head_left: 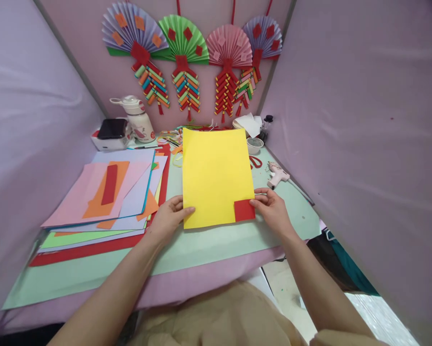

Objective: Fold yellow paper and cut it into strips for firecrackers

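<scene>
A yellow sheet of paper (216,175) lies in front of me on the pale green mat (208,250). A small red paper square (244,210) sits on its near right corner. My left hand (168,216) pinches the sheet's near left corner, thumb on top. My right hand (271,209) grips the near right corner, thumb pressing the red square against the sheet.
A stack of coloured paper sheets (107,197) lies at the left. At the back stand a white device (111,134), a jug (138,117), a small cup (254,144) and paper scraps. Red scissors (255,162) and a glue gun (277,175) lie at the right. Paper fans (187,43) hang on the wall.
</scene>
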Available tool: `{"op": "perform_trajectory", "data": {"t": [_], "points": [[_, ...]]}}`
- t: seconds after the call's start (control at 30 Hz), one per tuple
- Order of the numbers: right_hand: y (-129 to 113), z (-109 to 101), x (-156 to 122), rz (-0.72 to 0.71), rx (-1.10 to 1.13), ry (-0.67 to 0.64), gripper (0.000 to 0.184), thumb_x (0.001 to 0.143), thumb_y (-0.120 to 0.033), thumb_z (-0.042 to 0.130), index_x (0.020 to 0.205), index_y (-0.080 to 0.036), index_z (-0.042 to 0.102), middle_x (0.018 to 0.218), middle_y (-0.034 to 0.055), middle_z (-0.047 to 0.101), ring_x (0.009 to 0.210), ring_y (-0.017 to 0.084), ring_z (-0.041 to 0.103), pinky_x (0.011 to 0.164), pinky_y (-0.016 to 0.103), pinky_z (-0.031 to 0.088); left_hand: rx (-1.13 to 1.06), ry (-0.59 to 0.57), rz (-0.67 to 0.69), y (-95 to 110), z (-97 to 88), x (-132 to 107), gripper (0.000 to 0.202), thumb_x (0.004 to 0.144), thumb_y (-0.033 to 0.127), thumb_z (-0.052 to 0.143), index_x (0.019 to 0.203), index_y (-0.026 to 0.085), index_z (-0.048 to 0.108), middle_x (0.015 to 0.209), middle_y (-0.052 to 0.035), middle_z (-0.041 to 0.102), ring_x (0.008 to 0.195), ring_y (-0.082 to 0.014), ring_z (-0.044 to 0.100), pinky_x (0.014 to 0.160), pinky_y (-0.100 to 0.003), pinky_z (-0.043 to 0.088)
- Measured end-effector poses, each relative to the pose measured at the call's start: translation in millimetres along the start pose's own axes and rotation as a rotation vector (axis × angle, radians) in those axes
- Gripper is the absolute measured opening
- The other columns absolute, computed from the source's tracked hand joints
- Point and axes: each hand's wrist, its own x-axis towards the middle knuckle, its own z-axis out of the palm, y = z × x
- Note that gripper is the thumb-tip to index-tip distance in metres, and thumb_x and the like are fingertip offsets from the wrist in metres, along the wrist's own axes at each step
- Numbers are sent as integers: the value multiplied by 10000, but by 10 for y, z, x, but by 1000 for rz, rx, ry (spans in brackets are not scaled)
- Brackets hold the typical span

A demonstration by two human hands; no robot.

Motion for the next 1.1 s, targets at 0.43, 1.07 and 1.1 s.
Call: {"op": "perform_trajectory", "data": {"t": [0.43, 1.07, 1.1], "points": [[130, 182, 73, -242, 30, 79, 191, 715, -275, 646, 888, -222, 585, 823, 26, 711, 781, 192, 666, 722, 307, 495, 231, 121, 266, -1, -7, -7, 351, 682, 339, 681, 985, 169, 634, 1053, -91, 709, 974, -266, 658, 853, -374, 507], [217, 158, 78, -279, -133, -3, 153, 765, -308, 545, 832, -210, 641, 841, 15, 688, 784, 190, 607, 764, 311, 458, 446, 152, 282, -168, -54, 48, 309, 739, 395, 616, 973, 198, 660, 1045, -55, 711, 948, -243, 644, 818, -334, 475], [226, 154, 82, -276, -140, -2, 153, 762, -305, 546, 831, -208, 643, 838, 14, 690, 779, 190, 607, 762, 310, 458, 458, 154, 279, -182, -61, 58, 310, 737, 402, 617, 967, 199, 660, 1033, -55, 713, 939, -243, 645, 808, -331, 476]]}}
